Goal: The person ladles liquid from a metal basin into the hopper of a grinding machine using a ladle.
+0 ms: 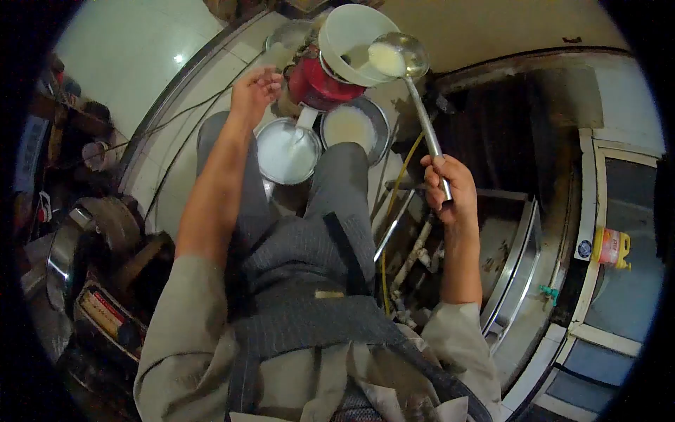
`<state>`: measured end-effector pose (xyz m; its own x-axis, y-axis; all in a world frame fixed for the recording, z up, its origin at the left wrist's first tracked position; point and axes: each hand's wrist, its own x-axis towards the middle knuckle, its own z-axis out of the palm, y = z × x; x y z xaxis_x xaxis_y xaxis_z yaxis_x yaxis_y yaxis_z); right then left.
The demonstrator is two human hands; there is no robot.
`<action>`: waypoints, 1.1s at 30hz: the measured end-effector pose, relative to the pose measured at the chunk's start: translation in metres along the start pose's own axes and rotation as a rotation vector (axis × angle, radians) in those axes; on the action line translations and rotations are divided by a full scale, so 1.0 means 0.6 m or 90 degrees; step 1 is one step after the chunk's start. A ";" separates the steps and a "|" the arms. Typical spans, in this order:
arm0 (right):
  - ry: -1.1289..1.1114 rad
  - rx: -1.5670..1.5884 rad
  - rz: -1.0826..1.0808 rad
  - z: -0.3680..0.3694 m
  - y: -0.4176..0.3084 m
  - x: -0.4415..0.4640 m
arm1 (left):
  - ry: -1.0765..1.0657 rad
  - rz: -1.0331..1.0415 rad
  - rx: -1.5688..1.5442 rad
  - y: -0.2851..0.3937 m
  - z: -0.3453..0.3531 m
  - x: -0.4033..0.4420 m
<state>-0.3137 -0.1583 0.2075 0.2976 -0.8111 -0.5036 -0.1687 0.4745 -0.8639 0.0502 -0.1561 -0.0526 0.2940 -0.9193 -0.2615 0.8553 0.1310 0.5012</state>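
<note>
My right hand (450,184) is closed round the handle of a metal ladle (422,116). The ladle's bowl holds some pale, creamy liquid and hangs over the right rim of a white plastic bowl (355,35). That bowl sits above a red machine (320,84). My left hand (259,90) is raised left of the machine, its fingers loosely curled and apart, with nothing visible in them. Below the machine's white spout (307,118) stands a pot of white, frothy-looking liquid (287,151). Beside it, a metal pot (380,130) contains cream-coloured liquid.
My knees flank the pot under the spout. A yellow hose (408,165) and a metal-framed unit (517,260) are on the right. A yellow jug (613,247) stands by a framed panel at far right. Cluttered equipment (105,225) lies on the left; a dark cable (184,105) crosses the tiles.
</note>
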 end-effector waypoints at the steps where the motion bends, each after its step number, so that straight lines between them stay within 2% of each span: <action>1: 0.002 -0.010 -0.007 -0.001 0.001 0.000 | 0.001 0.006 -0.021 -0.001 0.003 -0.003; 33: 0.051 -0.083 -0.008 0.004 0.013 0.015 | -0.013 -0.005 0.026 -0.005 -0.006 0.000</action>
<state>-0.3101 -0.1611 0.1959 0.2254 -0.8438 -0.4870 -0.2871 0.4202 -0.8608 0.0494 -0.1552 -0.0571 0.2784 -0.9279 -0.2482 0.8395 0.1095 0.5323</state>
